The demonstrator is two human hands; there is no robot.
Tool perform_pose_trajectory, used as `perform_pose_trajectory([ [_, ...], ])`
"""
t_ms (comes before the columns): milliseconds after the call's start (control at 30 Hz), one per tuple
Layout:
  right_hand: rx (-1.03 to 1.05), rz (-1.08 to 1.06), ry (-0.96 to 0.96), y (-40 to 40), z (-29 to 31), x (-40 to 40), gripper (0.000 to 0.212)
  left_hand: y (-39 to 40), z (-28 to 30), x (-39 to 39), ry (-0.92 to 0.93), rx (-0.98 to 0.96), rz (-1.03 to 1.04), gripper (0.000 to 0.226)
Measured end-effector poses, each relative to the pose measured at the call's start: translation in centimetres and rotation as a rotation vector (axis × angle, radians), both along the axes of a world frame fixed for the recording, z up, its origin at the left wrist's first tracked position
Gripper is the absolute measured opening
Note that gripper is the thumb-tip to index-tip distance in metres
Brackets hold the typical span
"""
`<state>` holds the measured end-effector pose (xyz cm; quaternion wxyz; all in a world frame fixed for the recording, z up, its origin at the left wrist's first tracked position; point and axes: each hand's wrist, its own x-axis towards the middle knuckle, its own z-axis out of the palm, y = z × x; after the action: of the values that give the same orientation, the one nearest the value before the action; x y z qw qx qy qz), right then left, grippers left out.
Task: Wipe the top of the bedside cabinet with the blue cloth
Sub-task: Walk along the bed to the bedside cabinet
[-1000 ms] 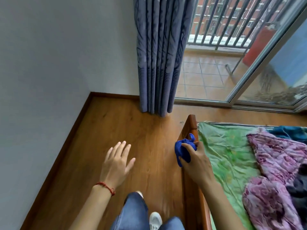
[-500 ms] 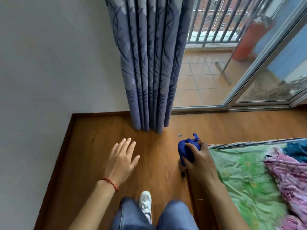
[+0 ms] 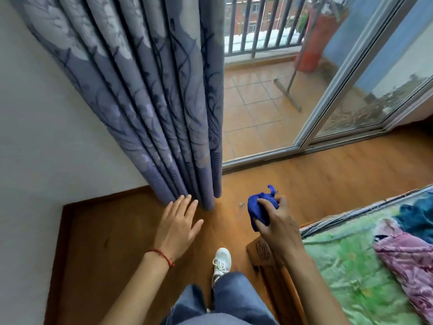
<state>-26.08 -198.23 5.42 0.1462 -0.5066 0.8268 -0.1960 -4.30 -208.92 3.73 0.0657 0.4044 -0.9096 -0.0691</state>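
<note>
The blue cloth [image 3: 260,208] is bunched into a ball, and my right hand [image 3: 277,225] grips it above the corner of the wooden bed frame [image 3: 263,250]. My left hand [image 3: 178,225] hovers over the wooden floor with straight, spread fingers, holding nothing; a red string sits on its wrist. No bedside cabinet appears in the head view.
A grey-purple curtain [image 3: 164,102] hangs just ahead, by the white wall [image 3: 35,137] on the left. Behind it a glass sliding door [image 3: 351,78] opens onto a tiled balcony. The bed [image 3: 351,266], with green sheet and crumpled clothes, lies on the right. My legs and a white shoe [image 3: 221,260] are below.
I have walked forward toward the curtain and the view has swung right. The cloth has lifted off the bed frame's top edge in my right hand. My left hand stays open.
</note>
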Motion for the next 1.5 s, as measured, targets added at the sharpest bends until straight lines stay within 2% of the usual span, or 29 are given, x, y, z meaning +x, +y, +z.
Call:
perform_pose_trajectory([
  [200,-0.018,-0.165,-0.039,-3.6,0.5,-5.1,0.042,-5.9,0.6,-7.5,0.022,-0.032,-0.166,0.048],
  [367,-0.016,-0.348,-0.060,-3.7,0.1,-8.9,0.044,-9.7,1.2,-15.0,0.019,-0.013,-0.367,0.055],
  [733,-0.032,-0.919,-0.056,-4.0,-1.5,-14.7,0.041,-16.8,-0.8,-32.9,0.012,0.050,-0.922,0.054],
  [967,0.019,-1.198,-0.073,-5.3,-1.6,-18.1,0.042,-19.3,-2.0,-42.0,-0.013,0.073,-1.108,0.050],
  [1267,0.036,-1.272,-0.055,-4.5,-2.2,-28.0,0.043,-19.0,-3.4,-54.4,-0.083,0.132,-1.197,0.051],
  [1500,0.020,-1.254,-0.049,-1.1,-1.8,-42.0,0.044,-15.4,-1.9,-67.7,-0.119,0.150,-1.190,0.051],
])
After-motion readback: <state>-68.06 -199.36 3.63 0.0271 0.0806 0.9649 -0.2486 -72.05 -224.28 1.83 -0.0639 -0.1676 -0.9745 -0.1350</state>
